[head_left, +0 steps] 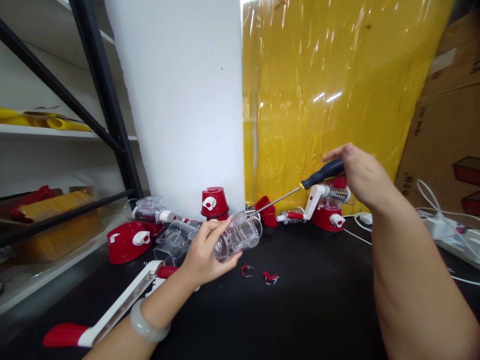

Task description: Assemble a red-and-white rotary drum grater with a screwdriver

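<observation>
My left hand [210, 250] grips a clear plastic housing [240, 237], tilted above the black table, thumb below and fingers on top. A screwdriver [324, 173] with a dark blue and yellow handle slants down from my right hand [362, 172]. Its long metal shaft reaches the upper side of the clear housing; the exact tip contact is too small to make out. The fingers of my right hand wrap the handle's end, partly hidden behind the wrist. Small red clips [270, 276] and metal pins lie on the table below.
A white crank arm with a red grip [67, 334] lies at front left. Red bases [125, 243], a red cup-shaped part [215, 200] and grater drums [148, 214] line the back. A power strip with white cables [450, 235] lies right; a black shelf frame [97, 75] stands left.
</observation>
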A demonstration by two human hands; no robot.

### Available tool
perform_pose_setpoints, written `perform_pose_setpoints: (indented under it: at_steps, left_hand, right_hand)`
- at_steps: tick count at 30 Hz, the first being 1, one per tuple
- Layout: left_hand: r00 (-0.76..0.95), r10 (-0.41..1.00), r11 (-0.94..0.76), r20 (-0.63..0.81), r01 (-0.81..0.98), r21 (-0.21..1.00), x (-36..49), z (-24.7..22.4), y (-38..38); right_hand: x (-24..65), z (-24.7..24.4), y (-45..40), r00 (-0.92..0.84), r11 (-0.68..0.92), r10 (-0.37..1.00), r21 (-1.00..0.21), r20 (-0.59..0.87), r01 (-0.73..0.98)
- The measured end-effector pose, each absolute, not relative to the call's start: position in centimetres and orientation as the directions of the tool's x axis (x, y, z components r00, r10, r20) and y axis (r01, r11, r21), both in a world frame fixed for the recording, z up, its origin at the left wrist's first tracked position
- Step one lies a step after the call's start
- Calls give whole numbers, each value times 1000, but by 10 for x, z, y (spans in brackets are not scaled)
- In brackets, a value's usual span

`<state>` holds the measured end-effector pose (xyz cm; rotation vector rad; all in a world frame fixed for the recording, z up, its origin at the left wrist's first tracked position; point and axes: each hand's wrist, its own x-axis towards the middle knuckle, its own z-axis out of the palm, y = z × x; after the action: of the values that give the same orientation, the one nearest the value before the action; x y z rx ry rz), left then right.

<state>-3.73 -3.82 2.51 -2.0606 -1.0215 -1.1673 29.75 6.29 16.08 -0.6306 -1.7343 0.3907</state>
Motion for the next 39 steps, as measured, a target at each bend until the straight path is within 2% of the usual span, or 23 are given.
perform_pose_setpoints:
  at_steps: [2, 4, 6, 8, 11, 14, 16, 18, 20, 21, 23, 25, 28, 30, 31, 33, 35, 37, 39]
  left_hand:
    - [328, 354, -552, 876, 829, -88, -38, 25, -37]
    - [323, 359, -548, 876, 832, -82, -38, 25, -37]
    - [320, 354, -548, 879, 832, -83, -39, 25, -37]
    - [316, 343, -548, 884, 832, -85, -38, 26, -37]
    - [317, 335, -552, 888, 829, -88, -37, 26, -39]
    - [337, 331, -564, 882, 820, -102, -36, 26, -39]
    - [348, 331, -569, 877, 815, -109, -36, 26, -39]
    - [351, 333, -571, 875, 814, -109, -36, 26, -38]
    - [343, 338, -567, 877, 818, -101, -37, 25, -37]
    - [337, 338, -563, 879, 821, -98, -37, 25, -37]
    - [325, 342, -554, 882, 828, -91, -37, 25, -37]
    - [317, 350, -543, 882, 836, -85, -38, 25, -36]
    - [304, 355, -528, 884, 846, -79, -40, 25, -36]
    - [300, 358, -521, 884, 850, -77, -41, 26, -35]
    - [302, 362, -519, 882, 851, -78, -42, 26, -35]
    - [313, 371, -519, 874, 851, -84, -42, 25, -34]
    - [325, 387, -519, 863, 850, -87, -42, 24, -34]
    - [326, 403, -514, 855, 854, -83, -43, 23, -33]
    - [322, 405, -509, 855, 857, -82, -43, 23, -33]
  right_hand:
    - [299, 161, 64, -110, 763, 574, -481, 811, 432]
    - [302, 161, 65, -139, 782, 513, -394, 847, 483]
    - [306, 159, 66, -212, 863, 460, -378, 862, 335]
    - [308, 158, 66, -263, 891, 449, -451, 854, 55]
    - [304, 158, 63, -292, 759, 519, -590, 803, -275]
    - [294, 160, 60, -285, 678, 597, -661, 750, -320]
    - [289, 162, 60, -197, 716, 653, -681, 731, -155]
    - [288, 163, 61, -56, 748, 649, -623, 759, 227]
    - [291, 163, 63, 8, 646, 592, -480, 806, 593]
    - [294, 163, 65, 6, 585, 585, -427, 811, 689]
    - [300, 162, 68, -30, 561, 623, -420, 781, 714]
    - [307, 160, 72, -117, 645, 661, -481, 742, 593]
    - [311, 155, 76, -273, 768, 638, -622, 720, 154]
    - [307, 153, 78, -330, 717, 602, -674, 727, -177]
    - [303, 153, 78, -342, 674, 591, -680, 731, -288]
    - [295, 153, 81, -343, 646, 596, -687, 726, -333]
    - [289, 153, 86, -261, 705, 647, -693, 716, -152]
    - [287, 152, 93, -132, 720, 689, -654, 712, 232]
    - [290, 150, 101, -57, 623, 679, -533, 732, 572]
